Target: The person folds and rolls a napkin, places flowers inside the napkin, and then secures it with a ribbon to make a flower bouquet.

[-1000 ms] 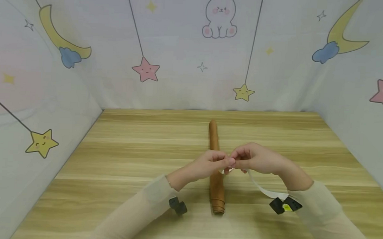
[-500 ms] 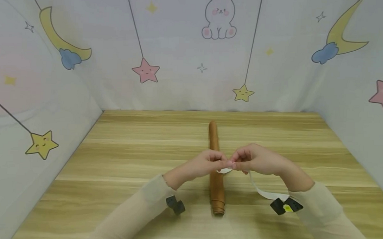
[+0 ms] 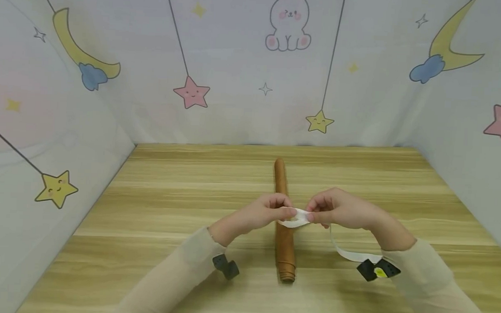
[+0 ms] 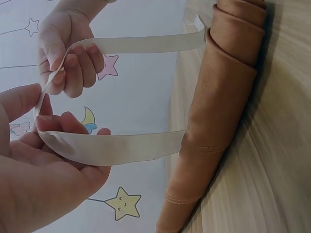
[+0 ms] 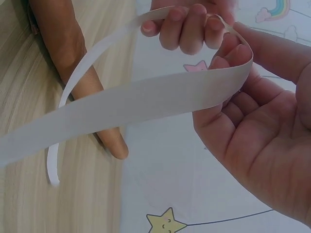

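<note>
A brown leather-like roll (image 3: 286,250) lies lengthwise on the table, its layered end towards me and a stitched seam showing in the left wrist view. Over its middle, my left hand (image 3: 258,216) pinches a flat white ribbon (image 3: 300,218) between thumb and fingers. Just to the right, my right hand (image 3: 348,210) pinches the same ribbon, thumb against fingertips. A short stretch spans the two hands. From the left hand, one length of ribbon (image 4: 131,148) runs down to the roll. Another length of ribbon (image 5: 136,102) trails from the right hand towards the right wrist.
The wood-grain table (image 3: 170,186) is bordered by pale cloth walls (image 3: 235,123) printed with stars, moons and a rabbit. A black device is strapped at each wrist, and the ribbon's tail passes close to the right device (image 3: 378,270).
The hands have drawn slightly apart, the left one moving left and the right one a little right. More white ribbon shows between them. The roll lies as before.
</note>
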`<state>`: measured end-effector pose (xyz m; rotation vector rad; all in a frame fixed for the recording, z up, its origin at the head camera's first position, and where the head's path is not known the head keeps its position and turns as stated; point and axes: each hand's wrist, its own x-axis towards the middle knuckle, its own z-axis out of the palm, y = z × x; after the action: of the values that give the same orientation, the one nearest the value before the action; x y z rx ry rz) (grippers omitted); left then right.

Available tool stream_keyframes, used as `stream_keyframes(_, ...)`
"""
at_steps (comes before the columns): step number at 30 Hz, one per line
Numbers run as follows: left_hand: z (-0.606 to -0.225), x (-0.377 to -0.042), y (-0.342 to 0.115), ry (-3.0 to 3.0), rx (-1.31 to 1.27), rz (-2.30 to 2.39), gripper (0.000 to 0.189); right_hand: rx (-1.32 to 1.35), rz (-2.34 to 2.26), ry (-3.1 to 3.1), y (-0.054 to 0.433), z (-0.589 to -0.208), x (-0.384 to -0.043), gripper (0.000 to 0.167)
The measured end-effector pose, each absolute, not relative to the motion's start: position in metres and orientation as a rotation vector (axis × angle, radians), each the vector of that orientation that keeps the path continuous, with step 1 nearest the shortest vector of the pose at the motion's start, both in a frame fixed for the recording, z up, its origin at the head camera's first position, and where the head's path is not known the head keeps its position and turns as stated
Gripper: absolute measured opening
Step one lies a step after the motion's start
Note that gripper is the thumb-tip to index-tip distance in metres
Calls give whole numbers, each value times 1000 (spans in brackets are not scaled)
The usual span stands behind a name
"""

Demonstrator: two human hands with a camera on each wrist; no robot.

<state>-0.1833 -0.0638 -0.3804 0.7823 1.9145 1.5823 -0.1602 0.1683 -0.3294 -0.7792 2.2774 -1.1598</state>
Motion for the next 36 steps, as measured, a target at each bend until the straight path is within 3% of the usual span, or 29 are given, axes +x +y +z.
stream_keyframes(9,-377,-190,-77,1920,823,1620,12,-773,-1162,2279,175,-330,-164,17)
stream_keyframes(29,-372,-229,-113,1826,872,1670,27,-808,-1113,2224,221,-338,-198,15)
stream_keyframes(36,-377,-242,-129,1770,830,1733,23,-820,-1120,2199,237,-346,-210,13)
